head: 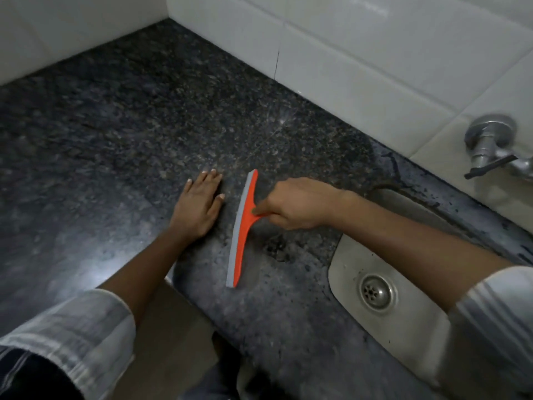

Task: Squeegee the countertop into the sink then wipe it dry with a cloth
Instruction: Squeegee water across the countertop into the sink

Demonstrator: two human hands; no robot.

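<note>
An orange squeegee (241, 229) with a grey rubber blade rests edge-down on the dark speckled granite countertop (115, 134). My right hand (291, 207) grips its short handle from the sink side. Just left of the blade, my left hand (197, 207) lies flat on the stone, fingers together, holding nothing. The steel sink (409, 269) with its round drain (376, 291) is sunk into the counter to the right of the squeegee. Wet patches and droplets show on the stone between blade and sink. No cloth is in view.
White tiled walls (346, 53) meet in a corner behind the counter. A chrome tap (496, 145) juts from the right wall above the sink. The counter's front edge runs near my left forearm, with floor below it.
</note>
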